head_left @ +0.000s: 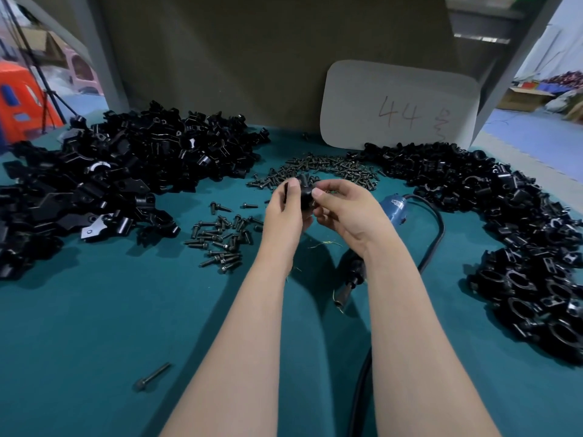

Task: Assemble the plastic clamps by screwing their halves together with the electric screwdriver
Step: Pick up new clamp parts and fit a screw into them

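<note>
Clamp [305, 193] pinched between left hand [285, 209] and right hand [342, 209].

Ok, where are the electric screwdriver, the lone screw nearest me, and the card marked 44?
electric screwdriver [392, 207]: head view, blue rear housing.
lone screw [153, 376]: head view, middle of shank.
card marked 44 [400, 85]: head view, bare face above the number.

Two bare forearms [252, 310], bare hands [285, 212], short nails [316, 193]

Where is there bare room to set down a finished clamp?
Bare cloth: near left, between the left clamp pile, the loose screws and the lone screw. Crowded: the right side, with the electric screwdriver, its cable and the right clamp pile.
</note>
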### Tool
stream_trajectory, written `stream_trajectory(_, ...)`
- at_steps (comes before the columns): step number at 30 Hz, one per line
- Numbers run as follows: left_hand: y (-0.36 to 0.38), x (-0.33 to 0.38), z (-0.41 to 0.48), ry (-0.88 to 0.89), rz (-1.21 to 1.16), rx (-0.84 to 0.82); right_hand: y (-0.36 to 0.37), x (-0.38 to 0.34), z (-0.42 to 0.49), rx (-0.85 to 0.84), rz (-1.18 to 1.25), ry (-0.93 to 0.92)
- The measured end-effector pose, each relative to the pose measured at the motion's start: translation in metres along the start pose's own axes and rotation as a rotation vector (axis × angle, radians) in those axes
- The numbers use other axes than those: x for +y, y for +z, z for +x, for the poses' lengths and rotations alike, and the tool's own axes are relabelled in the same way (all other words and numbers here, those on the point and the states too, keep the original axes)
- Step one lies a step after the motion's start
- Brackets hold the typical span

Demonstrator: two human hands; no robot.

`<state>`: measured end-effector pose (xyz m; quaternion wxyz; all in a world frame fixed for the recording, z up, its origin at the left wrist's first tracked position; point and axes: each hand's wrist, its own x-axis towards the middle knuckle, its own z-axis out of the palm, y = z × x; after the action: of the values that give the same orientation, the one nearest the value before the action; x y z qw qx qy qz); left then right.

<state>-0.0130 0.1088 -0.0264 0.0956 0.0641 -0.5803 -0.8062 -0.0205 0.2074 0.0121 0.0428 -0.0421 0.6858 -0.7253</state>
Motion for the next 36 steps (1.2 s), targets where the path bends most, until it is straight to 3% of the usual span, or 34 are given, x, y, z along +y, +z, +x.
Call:
stream_trajectory(3, -0.001, 0.000, 0.002, -0.055, -0.137, 0.037, -0.001, -0.002, 0.001, 0.076, -0.051, -0.095)
stream_trajectory(8, -0.009, 0.005, 0.002, -0.154, -0.348, 0.013, 0.000, -0.002, 0.002, 0.126, -0.365, -0.224)
stream_trajectory(20, 0.000, 0.008, -0.003, -0.138, -0.343, 0.029, 0.012, 0.006, 0.003, 0.203, -0.680, -0.393)
stream_trajectory(26, -0.006, 0.009, -0.001, -0.090, -0.438, 0.134, 0.019, 0.009, 0.007, 0.003, -0.655, -0.258)
stream_trajectory(32, -0.001, 0.004, -0.003, -0.013, -0.247, 0.138, 0.023, 0.010, 0.002, 0.129, -0.882, -0.258)
stream_trajectory(36, 0.000, 0.004, -0.005, 0.022, -0.185, 0.165, 0.027, 0.011, -0.002, 0.116, -0.893, -0.224)
